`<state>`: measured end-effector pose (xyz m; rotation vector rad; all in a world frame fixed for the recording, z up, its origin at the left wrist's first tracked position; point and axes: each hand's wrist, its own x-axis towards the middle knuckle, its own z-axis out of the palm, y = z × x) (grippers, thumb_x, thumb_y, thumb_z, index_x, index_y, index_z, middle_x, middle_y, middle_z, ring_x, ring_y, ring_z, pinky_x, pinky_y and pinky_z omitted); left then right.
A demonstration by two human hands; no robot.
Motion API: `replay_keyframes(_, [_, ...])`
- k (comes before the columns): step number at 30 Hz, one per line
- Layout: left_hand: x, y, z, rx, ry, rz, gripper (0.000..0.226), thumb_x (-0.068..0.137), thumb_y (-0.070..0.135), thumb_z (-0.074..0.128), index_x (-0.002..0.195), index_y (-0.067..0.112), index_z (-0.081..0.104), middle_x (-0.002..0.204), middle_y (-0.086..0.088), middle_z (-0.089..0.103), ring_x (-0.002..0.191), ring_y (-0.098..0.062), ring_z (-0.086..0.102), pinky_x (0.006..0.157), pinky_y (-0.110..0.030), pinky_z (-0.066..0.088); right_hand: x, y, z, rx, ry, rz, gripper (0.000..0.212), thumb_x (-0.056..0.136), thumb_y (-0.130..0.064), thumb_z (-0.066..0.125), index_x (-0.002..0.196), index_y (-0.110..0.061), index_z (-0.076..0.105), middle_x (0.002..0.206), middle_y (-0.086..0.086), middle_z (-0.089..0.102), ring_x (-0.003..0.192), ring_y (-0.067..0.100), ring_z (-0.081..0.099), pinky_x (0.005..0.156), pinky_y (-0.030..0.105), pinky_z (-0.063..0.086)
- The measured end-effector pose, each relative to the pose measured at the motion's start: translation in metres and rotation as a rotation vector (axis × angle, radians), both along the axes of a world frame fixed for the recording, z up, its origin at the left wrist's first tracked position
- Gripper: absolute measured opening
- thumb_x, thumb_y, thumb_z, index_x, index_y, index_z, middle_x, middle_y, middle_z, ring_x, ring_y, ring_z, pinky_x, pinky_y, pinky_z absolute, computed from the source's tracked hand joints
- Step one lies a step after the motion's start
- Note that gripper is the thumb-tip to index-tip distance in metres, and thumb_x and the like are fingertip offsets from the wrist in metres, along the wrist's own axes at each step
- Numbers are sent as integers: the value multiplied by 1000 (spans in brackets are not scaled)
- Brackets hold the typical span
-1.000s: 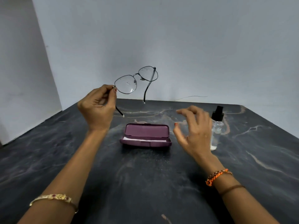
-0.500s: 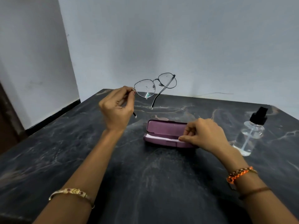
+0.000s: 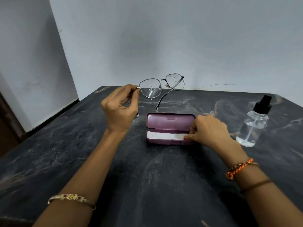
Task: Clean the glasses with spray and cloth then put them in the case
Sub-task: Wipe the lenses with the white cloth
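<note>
**Wet glasses held aloft, cloth pinched in the open case**

The left hand is clamped on the glasses, thumb and fingers pinching the frame at its left hinge and holding the pair up above the table. Droplets sit on both lenses, and the far temple arm hangs down toward the tabletop. The right hand is closed in a pinch on the right end of the white cloth, which lies folded inside the open purple case.

From the case, which sits near the middle of the dark marbled table with its lid raised at the back, the glasses hang at about 11 o'clock, clear of it. The spray bottle stands upright at 3 o'clock from the case, just beyond the right hand, clear with a black nozzle. A gold bracelet circles the left wrist and an orange braided band the right. A pale wall rises behind the table at 12 o'clock.
</note>
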<state>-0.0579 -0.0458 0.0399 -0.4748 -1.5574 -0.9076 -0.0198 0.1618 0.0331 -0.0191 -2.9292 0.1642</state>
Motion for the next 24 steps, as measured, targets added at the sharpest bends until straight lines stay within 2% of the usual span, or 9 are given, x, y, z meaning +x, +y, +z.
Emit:
replay_keyframes(3, [1,0,0,6,-10,5,4,76,-6,66,76,-6,71,65,-14,68,58,-14,54,59,-3,42,2,-1,0,-65,-34,25,18,75,-32,70,75,-15,65,78,4,61,76,22,52,63,29,38])
replay_keyframes(7, [2,-1,-1,11,-15,2,5,76,-6,66,77,-7,70,66,-14,68,59,-13,55,59,-6,44,2,1,-2,-112,-65,113,16,79,-22,64,66,-16,58,76,5,62,77,23,53,65,30,44])
replay_keyframes(12, [3,-1,-2,19,-13,0,4,76,-6,67,77,-7,71,65,-13,68,60,-9,54,61,-2,43,3,2,-1,-81,134,181,13,82,-23,58,75,-14,63,80,5,63,90,30,52,75,36,43])
replay_keyframes(15, [3,-1,-2,8,-5,-7,5,75,-7,67,78,-7,70,67,-14,68,62,-9,55,62,-3,45,2,1,-3,-179,201,208,13,84,-22,52,78,-13,58,78,6,64,83,30,55,69,35,40])
replay_keyframes(19, [3,0,-3,11,-7,-16,6,76,-6,66,80,-8,70,69,-15,69,64,-12,57,62,-7,47,-3,1,-4,-556,218,173,20,87,-20,48,67,-14,46,62,-2,48,63,18,47,59,28,34])
replay_keyframes(20, [3,0,-3,14,-6,-18,6,75,-6,66,80,-8,70,70,-15,69,64,-13,58,63,-7,47,-3,0,-3,-722,207,143,21,88,-20,47,67,-13,46,63,-2,47,63,17,46,61,25,37])
replay_keyframes(22, [3,1,-3,11,-3,-22,6,76,-5,66,80,-8,70,69,-15,69,63,-13,57,63,-6,47,-3,-2,1,-1145,121,93,24,91,-19,43,70,-10,50,69,2,54,65,18,55,66,31,52])
replay_keyframes(24, [4,2,-3,4,-3,-30,7,76,-4,66,80,-8,70,70,-16,69,64,-14,58,63,-9,48,-1,-3,6,-1564,-4,58,24,95,-17,39,75,-9,52,74,7,62,62,17,65,59,29,58])
